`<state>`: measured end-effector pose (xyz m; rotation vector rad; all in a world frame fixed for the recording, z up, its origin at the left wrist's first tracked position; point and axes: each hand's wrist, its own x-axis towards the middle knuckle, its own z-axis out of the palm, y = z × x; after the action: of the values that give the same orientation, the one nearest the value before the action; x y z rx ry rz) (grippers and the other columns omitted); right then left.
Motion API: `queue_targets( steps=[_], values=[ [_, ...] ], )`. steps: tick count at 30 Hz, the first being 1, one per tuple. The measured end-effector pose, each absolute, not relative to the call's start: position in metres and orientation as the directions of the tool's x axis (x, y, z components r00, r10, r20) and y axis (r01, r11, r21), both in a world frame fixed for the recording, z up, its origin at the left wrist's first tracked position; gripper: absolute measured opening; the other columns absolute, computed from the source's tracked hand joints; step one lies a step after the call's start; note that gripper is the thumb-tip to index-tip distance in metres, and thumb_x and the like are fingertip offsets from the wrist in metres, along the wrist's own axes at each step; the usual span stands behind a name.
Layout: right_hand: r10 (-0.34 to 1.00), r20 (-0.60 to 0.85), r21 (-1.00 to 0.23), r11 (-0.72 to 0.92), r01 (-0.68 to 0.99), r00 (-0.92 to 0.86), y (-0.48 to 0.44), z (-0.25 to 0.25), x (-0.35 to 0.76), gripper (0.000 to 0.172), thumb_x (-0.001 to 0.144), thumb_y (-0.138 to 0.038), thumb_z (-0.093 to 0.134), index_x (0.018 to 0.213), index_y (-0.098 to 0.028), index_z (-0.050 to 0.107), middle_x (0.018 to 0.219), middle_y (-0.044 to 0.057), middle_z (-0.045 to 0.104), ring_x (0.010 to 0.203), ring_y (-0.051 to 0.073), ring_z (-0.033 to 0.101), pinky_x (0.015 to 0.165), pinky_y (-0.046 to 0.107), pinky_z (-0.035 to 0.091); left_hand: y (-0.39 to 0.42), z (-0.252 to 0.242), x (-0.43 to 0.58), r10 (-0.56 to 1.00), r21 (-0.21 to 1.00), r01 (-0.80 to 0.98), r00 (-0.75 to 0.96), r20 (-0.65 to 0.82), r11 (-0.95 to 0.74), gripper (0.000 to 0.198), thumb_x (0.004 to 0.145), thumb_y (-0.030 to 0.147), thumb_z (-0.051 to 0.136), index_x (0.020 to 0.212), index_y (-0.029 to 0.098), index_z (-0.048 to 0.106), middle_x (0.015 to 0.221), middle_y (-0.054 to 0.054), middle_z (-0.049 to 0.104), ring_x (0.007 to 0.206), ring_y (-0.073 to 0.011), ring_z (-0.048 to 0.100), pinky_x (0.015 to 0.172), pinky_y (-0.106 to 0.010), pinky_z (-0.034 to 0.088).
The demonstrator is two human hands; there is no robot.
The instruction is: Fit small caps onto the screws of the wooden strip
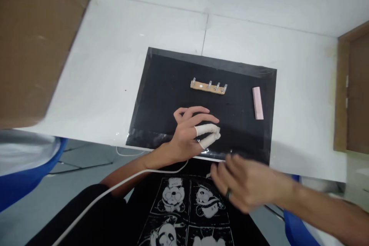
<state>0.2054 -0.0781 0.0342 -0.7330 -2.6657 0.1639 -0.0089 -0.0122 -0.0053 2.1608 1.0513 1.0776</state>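
Observation:
My left hand (192,130) rests on the near part of a black mat (161,92), its thumb and forefinger wrapped in white finger cots and pinched together on something small I cannot make out. My right hand (245,186) hovers below the table edge, blurred by motion, with a dark ring on one finger; its fingers are smeared. Farther back on the mat lies a small wooden rack with several metal hooks (208,86). A pink rectangular block (257,102) lies at the mat's right side.
The mat sits on a white table (115,65). A brown board (34,42) looms at the left, a brown wooden panel (353,92) at the right. A white cable (121,186) runs across my left forearm. Blue chair parts (25,180) show below.

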Motion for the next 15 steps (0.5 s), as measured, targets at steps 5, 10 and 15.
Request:
queue_targets(
  steps=[5,10,15],
  values=[
    [0.309,0.284,-0.035,0.949,0.312,-0.908,-0.073,0.0308,0.2107,0.026,0.101,-0.039,0.063,0.114,-0.017,0.065,0.105,0.005,0.066,0.084,0.014,0.065,0.072,0.029,0.058,-0.0128,-0.006,-0.0092,0.81,0.701,0.421,0.41,0.419,-0.576,0.008,0.092,0.025,0.075,0.084,0.025,0.072,0.098,0.002,0.082,0.107,-0.0225,0.071,0.095,-0.046,0.032],
    [0.312,0.267,-0.032,0.948,0.315,-0.912,-0.073,0.0328,0.2137,0.027,0.101,-0.038,0.064,0.116,-0.016,0.064,0.106,0.005,0.067,0.085,0.015,0.065,0.073,0.03,0.059,-0.0132,-0.0055,-0.0085,0.81,0.703,0.416,0.404,0.425,-0.577,0.009,0.093,0.026,0.074,0.085,0.025,0.071,0.098,0.002,0.082,0.107,-0.0222,0.071,0.095,-0.046,0.032],
    [0.374,0.264,-0.146,0.927,0.347,-0.889,-0.0752,0.038,0.2093,0.022,0.1,-0.033,0.065,0.109,-0.013,0.066,0.098,0.004,0.067,0.078,0.013,0.064,0.066,0.026,0.056,-0.014,-0.0048,-0.0083,0.807,0.707,0.403,0.395,0.439,-0.582,0.007,0.091,0.023,0.076,0.085,0.024,0.071,0.097,0.002,0.082,0.106,-0.0218,0.071,0.095,-0.045,0.032]
  ],
)
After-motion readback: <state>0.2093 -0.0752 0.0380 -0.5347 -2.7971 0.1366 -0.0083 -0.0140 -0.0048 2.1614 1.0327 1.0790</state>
